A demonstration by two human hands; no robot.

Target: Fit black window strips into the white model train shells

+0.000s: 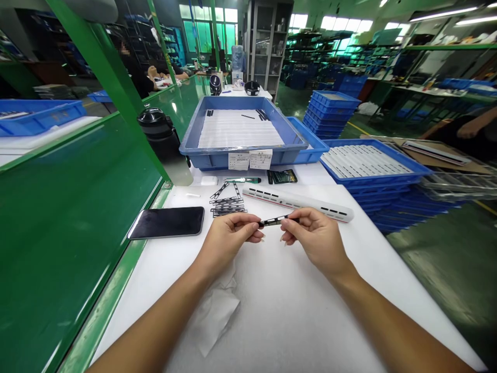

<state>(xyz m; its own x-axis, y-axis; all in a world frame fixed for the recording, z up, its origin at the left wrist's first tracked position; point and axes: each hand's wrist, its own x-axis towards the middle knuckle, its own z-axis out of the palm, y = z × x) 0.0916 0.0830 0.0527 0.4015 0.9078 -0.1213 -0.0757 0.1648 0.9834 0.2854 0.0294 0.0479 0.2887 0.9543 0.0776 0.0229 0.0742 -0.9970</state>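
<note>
Between my two hands, just above the white table, a thin black frame strip with rectangular openings is stretched level. My left hand pinches its left end, and my right hand pinches the right end. Right behind them lies a long white model train body with black window slots and a red line along its edge. A pile of similar black frame strips rests beyond my left hand, with a couple lying askew on top.
Left of the pile is a smartphone, with a dark bottle behind it. A cutter knife and a black packet lie before a blue tray. Crumpled white paper is near my left forearm. Stacked blue trays stand at right.
</note>
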